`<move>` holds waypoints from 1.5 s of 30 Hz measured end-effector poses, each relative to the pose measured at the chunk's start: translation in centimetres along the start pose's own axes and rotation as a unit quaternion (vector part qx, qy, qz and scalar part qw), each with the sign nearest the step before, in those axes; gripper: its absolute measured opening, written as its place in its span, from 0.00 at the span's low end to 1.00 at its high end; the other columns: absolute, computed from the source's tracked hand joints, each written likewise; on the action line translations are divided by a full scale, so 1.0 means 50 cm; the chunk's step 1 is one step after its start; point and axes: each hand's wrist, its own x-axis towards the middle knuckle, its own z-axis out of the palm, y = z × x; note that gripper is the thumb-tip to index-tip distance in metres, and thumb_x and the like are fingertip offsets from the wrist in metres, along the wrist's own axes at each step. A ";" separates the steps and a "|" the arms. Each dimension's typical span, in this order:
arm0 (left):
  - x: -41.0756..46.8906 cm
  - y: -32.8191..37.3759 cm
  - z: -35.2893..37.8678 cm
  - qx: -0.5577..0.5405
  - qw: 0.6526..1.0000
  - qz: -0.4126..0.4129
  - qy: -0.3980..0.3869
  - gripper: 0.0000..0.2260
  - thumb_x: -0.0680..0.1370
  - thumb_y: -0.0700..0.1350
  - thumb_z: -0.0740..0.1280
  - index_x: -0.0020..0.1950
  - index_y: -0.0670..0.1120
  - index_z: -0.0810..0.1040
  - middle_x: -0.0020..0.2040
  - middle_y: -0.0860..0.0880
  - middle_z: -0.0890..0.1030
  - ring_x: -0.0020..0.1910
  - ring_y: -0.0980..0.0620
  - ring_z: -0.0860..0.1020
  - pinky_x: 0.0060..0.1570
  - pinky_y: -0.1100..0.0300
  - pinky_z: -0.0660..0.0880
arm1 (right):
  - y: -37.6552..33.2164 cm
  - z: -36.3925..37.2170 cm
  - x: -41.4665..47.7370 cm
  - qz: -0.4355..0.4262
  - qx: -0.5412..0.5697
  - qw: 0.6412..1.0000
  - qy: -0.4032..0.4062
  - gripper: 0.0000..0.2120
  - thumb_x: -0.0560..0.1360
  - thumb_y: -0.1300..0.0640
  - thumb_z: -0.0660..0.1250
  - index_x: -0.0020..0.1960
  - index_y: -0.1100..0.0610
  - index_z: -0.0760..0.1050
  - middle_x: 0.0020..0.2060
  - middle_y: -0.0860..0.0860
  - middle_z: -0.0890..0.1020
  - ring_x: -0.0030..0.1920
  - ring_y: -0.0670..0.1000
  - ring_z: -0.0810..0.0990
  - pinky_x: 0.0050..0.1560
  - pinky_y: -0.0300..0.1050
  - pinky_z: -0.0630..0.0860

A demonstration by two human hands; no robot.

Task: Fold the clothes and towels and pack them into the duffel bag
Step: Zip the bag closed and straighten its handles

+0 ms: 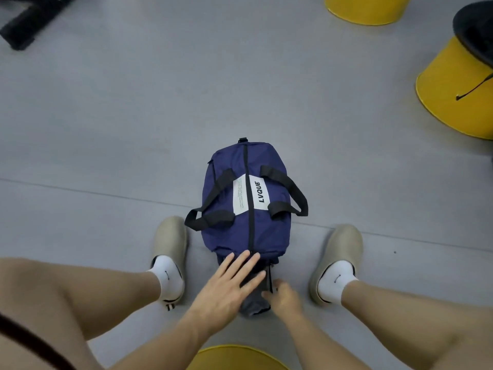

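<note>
Three stools in yellow stand on the grey floor (pixel 106 116): the top stool (pixel 368 9) at the upper edge, the right stool (pixel 453 92) at the right edge, and the near stool (pixel 234 359) at bottom centre between the person's legs. A thin seam (pixel 80 190) crosses the floor from left to right. A black object (pixel 26 22), too blurred to name, lies in the upper left corner, and a black item (pixel 474 28) sits on the right stool with a strap hanging down its side.

The navy duffel bag (pixel 229 236) lies in the middle of the frame, lengthwise away from the person, its top zip closed, a white label (pixel 260 192) reading LVQUE across it, and black handles (pixel 210 206) dropped to either side. Beige clogs (pixel 170 236) with white socks flank its near end.

The left hand (pixel 229 287) lies flat on the bag's near end, fingers straight and spread. The right hand (pixel 284 295) is just beside it, fingers curled at the end pocket's zip (pixel 270 279); whether they pinch the pull I cannot tell
</note>
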 end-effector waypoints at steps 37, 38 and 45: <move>-0.011 0.057 0.032 -0.076 0.991 -0.084 -0.066 0.28 0.69 0.42 0.76 0.69 0.45 0.78 0.67 0.48 0.78 0.56 0.48 0.79 0.47 0.57 0.78 | 0.007 -0.082 0.009 -0.055 0.087 0.973 0.208 0.16 0.80 0.57 0.60 0.61 0.46 0.82 0.53 0.51 0.85 0.54 0.58 0.82 0.51 0.46 0.76; -0.011 0.057 0.032 -0.078 0.992 -0.079 -0.063 0.29 0.67 0.41 0.76 0.69 0.45 0.78 0.67 0.48 0.78 0.57 0.49 0.79 0.47 0.57 0.78 | 0.007 -0.079 0.022 -0.053 0.068 0.975 0.205 0.16 0.81 0.56 0.60 0.62 0.45 0.81 0.54 0.52 0.85 0.54 0.58 0.82 0.51 0.46 0.75; -0.011 0.043 0.042 -0.093 0.991 -0.081 -0.057 0.27 0.72 0.41 0.60 0.71 0.46 0.75 0.69 0.49 0.75 0.61 0.49 0.76 0.51 0.59 0.77 | 0.003 -0.062 0.097 -0.055 0.019 0.990 0.125 0.14 0.81 0.54 0.63 0.65 0.48 0.77 0.57 0.56 0.82 0.57 0.61 0.80 0.53 0.49 0.76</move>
